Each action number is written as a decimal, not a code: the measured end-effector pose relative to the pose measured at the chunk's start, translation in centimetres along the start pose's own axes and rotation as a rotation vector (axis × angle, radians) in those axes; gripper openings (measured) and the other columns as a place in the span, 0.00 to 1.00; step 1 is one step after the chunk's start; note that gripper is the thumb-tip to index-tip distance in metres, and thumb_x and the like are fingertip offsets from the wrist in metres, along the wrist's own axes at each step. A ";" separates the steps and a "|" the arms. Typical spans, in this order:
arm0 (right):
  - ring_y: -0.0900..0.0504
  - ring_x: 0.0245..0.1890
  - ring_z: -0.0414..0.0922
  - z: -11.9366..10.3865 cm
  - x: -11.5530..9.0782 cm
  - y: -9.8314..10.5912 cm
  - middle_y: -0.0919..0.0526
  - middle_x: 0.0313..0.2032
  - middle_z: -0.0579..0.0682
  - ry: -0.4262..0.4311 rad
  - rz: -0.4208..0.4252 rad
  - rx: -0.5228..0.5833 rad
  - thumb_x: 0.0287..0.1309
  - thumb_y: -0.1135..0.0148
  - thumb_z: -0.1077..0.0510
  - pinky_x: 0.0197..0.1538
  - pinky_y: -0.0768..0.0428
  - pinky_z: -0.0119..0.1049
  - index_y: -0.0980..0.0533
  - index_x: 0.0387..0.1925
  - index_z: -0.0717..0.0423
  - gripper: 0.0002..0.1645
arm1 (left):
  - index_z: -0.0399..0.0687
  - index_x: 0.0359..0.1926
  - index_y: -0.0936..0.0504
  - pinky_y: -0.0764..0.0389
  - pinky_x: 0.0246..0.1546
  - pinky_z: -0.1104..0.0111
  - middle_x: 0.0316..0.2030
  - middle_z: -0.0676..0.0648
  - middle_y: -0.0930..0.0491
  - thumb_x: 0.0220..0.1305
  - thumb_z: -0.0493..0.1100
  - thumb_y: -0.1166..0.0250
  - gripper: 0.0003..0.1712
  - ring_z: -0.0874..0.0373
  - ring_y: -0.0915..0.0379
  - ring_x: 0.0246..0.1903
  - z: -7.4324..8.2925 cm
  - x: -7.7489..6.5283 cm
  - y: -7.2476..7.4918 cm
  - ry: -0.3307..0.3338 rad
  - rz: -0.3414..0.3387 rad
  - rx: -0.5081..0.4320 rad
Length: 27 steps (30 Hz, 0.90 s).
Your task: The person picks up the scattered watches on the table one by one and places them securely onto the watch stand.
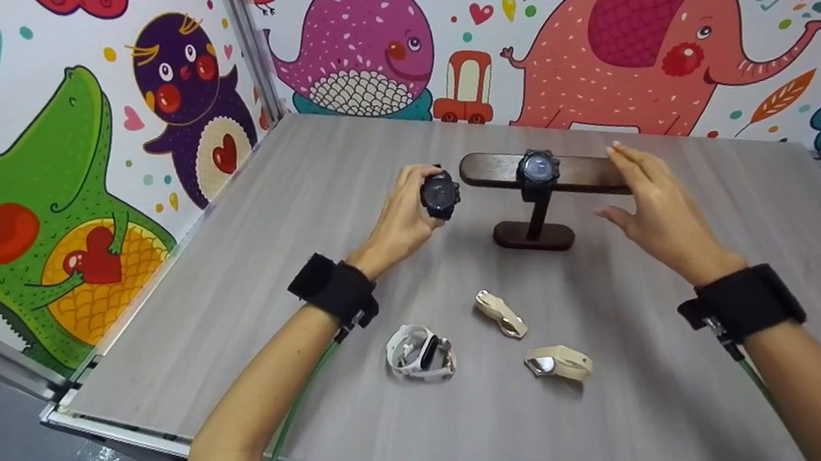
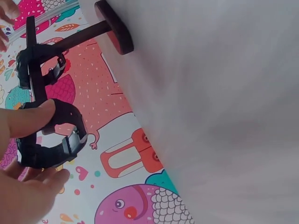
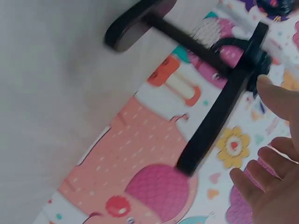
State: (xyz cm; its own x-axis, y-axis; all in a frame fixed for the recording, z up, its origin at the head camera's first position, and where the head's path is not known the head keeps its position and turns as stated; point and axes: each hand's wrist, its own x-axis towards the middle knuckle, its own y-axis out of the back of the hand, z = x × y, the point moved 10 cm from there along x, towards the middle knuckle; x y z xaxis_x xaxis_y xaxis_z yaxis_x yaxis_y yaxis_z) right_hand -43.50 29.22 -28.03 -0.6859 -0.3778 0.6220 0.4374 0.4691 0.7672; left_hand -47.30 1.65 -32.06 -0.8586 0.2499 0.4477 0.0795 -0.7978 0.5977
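In the head view my left hand [image 1: 403, 220] grips a black wristwatch [image 1: 441, 195] beside the left end of a dark wooden watch stand [image 1: 489, 169]. The left wrist view shows the thumb and fingers on the strap of this watch [image 2: 77, 121], which is buckled in a loop. A second black watch [image 1: 540, 167] sits round the middle of the stand's bar. My right hand [image 1: 661, 210] is at the bar's right end, fingers extended and thumb apart. From the right wrist, the bar [image 3: 217, 119] shows in front of the open right hand [image 3: 275, 172].
Nearer me on the grey table [image 1: 310, 436] lie a white watch [image 1: 416, 352] and two beige-banded watches, one [image 1: 501, 314] farther back and the other [image 1: 559, 364] to the right. Cartoon-printed panels [image 1: 201, 92] wall the table's back and left. A green cable [image 1: 296, 407] runs along my left forearm.
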 end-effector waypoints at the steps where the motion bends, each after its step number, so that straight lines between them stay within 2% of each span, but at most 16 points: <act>1: 0.30 0.65 0.63 0.5 0.0 -0.1 0.29 0.66 0.68 -0.013 -0.012 0.001 0.45 0.23 0.69 0.64 0.26 0.61 0.35 0.70 0.66 0.50 | 0.37 0.63 0.30 0.32 0.72 0.60 0.63 0.38 0.30 0.49 0.22 0.29 0.38 0.46 0.32 0.65 0.1 0.3 0.0 0.002 0.001 -0.001; 6: 0.30 0.64 0.64 2.1 0.0 -0.5 0.29 0.65 0.69 -0.029 -0.034 0.005 0.46 0.24 0.70 0.64 0.27 0.62 0.33 0.69 0.68 0.47 | 0.37 0.63 0.30 0.32 0.72 0.61 0.63 0.38 0.31 0.49 0.22 0.28 0.39 0.47 0.32 0.65 0.5 1.9 -0.3 -0.001 -0.011 -0.011; 10: 0.29 0.63 0.65 2.6 0.2 -0.5 0.28 0.64 0.70 -0.021 -0.025 0.005 0.45 0.25 0.72 0.64 0.27 0.62 0.33 0.67 0.72 0.45 | 0.37 0.64 0.31 0.31 0.71 0.61 0.64 0.39 0.31 0.50 0.23 0.28 0.39 0.48 0.32 0.65 0.9 2.9 -0.7 -0.009 -0.040 -0.011; 17: 0.29 0.61 0.65 3.5 0.4 -0.6 0.28 0.63 0.71 -0.054 -0.032 -0.008 0.47 0.27 0.74 0.63 0.26 0.63 0.32 0.66 0.73 0.43 | 0.38 0.64 0.30 0.32 0.71 0.62 0.64 0.39 0.32 0.51 0.23 0.29 0.38 0.49 0.32 0.64 1.2 4.5 -1.2 -0.028 -0.072 -0.035; 27: 0.25 0.58 0.67 4.1 0.2 -0.9 0.25 0.59 0.73 -0.054 -0.004 0.009 0.54 0.32 0.73 0.61 0.23 0.62 0.29 0.62 0.76 0.33 | 0.38 0.65 0.30 0.33 0.72 0.62 0.63 0.39 0.29 0.50 0.27 0.25 0.40 0.49 0.32 0.65 0.5 5.4 -2.6 0.008 -0.150 -0.043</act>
State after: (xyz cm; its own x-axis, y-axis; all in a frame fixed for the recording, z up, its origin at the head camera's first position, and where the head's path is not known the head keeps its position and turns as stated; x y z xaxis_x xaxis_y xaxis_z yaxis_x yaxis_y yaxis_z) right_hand -46.41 32.05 -29.23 -0.7182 -0.3358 0.6095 0.4298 0.4748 0.7680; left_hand -51.92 5.39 -30.83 -0.8633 0.3640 0.3496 -0.0720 -0.7745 0.6285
